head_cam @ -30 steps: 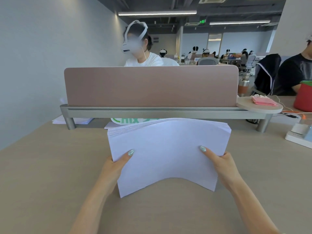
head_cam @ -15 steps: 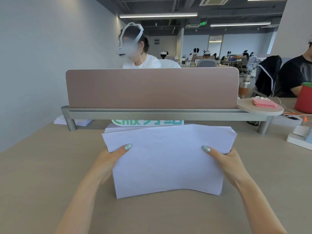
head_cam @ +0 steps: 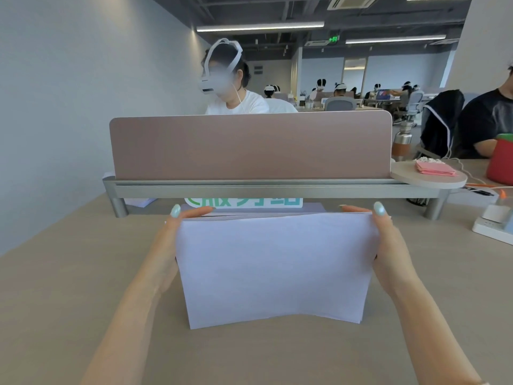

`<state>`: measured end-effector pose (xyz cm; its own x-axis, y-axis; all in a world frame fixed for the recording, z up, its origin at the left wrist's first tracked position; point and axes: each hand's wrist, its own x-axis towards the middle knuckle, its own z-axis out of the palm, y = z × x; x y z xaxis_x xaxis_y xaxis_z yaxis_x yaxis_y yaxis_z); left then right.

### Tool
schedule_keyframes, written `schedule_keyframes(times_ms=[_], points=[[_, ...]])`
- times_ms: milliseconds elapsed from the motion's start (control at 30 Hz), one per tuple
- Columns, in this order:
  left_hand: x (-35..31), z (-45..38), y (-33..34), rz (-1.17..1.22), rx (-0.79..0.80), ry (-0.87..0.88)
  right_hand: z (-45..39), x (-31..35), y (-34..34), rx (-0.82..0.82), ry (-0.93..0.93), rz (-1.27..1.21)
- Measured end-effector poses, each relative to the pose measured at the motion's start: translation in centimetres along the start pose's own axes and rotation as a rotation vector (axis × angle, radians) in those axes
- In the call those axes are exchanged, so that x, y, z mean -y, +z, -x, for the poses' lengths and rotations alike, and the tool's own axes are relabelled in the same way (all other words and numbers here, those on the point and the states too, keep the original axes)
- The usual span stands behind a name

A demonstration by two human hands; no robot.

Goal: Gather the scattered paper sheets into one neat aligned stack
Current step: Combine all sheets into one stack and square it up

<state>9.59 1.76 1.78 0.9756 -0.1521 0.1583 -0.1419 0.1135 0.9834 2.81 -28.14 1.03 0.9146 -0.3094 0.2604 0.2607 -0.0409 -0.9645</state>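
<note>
A thick stack of white paper sheets [head_cam: 273, 268] stands on its lower long edge on the beige desk [head_cam: 69, 287], held upright and slightly bowed. My left hand [head_cam: 169, 243] grips its left side, thumb at the top corner and fingers behind. On the opposite side my right hand [head_cam: 388, 245] holds the stack the same way. The sheets' top edges are slightly uneven near the left corner. More white sheets [head_cam: 313, 208] lie flat behind the stack, mostly hidden.
A pink divider panel [head_cam: 249, 145] on a metal riser [head_cam: 249, 190] blocks the far side. A sign with green letters [head_cam: 244, 202] lies under it. Loose paper [head_cam: 138, 202] sits at the back left. A white power strip [head_cam: 494, 226] is at right. People sit beyond.
Both hands have slid up from the stack's mid sides to its top corners. The stack now stands more upright, and its top edge has dropped slightly and evened out.
</note>
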Motion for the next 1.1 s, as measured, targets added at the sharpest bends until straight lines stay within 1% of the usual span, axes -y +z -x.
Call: schedule_keyframes(times_ms=[67,167,300,500,600,700,800,867,900,1000,1100], points=[[-0.5,-0.1,0.3,-0.034,-0.073,-0.021,-0.1,0.6,0.4,-0.071,0.013,0.016],[-0.5,0.1,0.4,-0.097,-0.128,0.02,-0.1,0.9,0.7,-0.137,0.041,0.045],[0.0,-0.1,0.2,-0.093,-0.193,0.052,-0.2,0.7,0.5,-0.137,0.041,0.049],[0.6,-0.1,0.4,-0.109,-0.23,0.088,-0.2,0.3,0.6,-0.096,0.038,0.012],[0.7,-0.2,0.3,-0.111,-0.226,0.1,-0.6,0.0,0.6,-0.088,0.015,0.009],[0.8,-0.1,0.2,-0.173,-0.204,0.14,-0.8,0.0,0.5,-0.09,-0.014,0.013],[1.4,-0.4,-0.6,-0.214,-0.083,0.2,-0.8,-0.4,0.3,-0.046,-0.041,0.035],[1.8,-0.2,-0.8,-0.197,0.002,0.175,-0.7,-1.0,0.0,0.005,-0.025,0.047],[2.2,-0.1,-0.8,-0.178,0.018,0.145,-0.6,-1.5,-0.1,0.042,-0.003,0.043],[4.1,0.2,-1.0,-0.123,-0.011,-0.015,-0.4,-3.8,-0.6,0.13,0.123,-0.002],[5.5,0.8,-0.9,-0.107,0.043,-0.114,-0.2,-5.3,-0.5,0.154,0.193,-0.037]])
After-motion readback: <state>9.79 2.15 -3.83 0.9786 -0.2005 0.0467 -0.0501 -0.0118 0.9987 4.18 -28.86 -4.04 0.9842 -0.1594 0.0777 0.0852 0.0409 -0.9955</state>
